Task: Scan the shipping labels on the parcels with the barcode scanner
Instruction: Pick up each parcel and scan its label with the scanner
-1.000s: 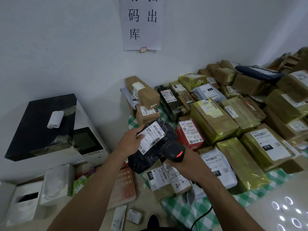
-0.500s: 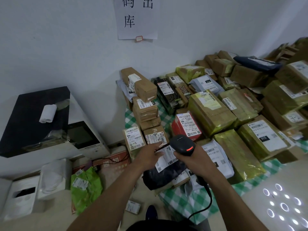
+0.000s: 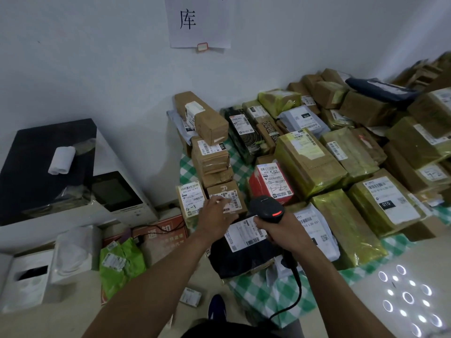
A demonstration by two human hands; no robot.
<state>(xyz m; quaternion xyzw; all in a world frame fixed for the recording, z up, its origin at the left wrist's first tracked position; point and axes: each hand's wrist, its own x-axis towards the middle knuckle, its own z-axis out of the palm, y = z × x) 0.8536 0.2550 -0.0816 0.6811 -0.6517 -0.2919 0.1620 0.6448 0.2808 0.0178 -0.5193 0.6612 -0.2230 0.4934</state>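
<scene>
The left hand (image 3: pixel 213 217), grip loose and empty, hovers at the small brown box (image 3: pixel 222 188) just ahead, with the right hand (image 3: pixel 280 232) clasping the scanner (image 3: pixel 266 207) alongside.

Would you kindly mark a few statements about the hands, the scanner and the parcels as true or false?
1. The right hand grips the scanner. True.
2. The left hand holds the black bag. False: the bag lies at the edge of the table, and the hand, fingers straight, reaches over a brown box.
3. The red box lies on the floor. False: it stands on the table among other parcels.
4. A green bag lies left of the table. True.
</scene>
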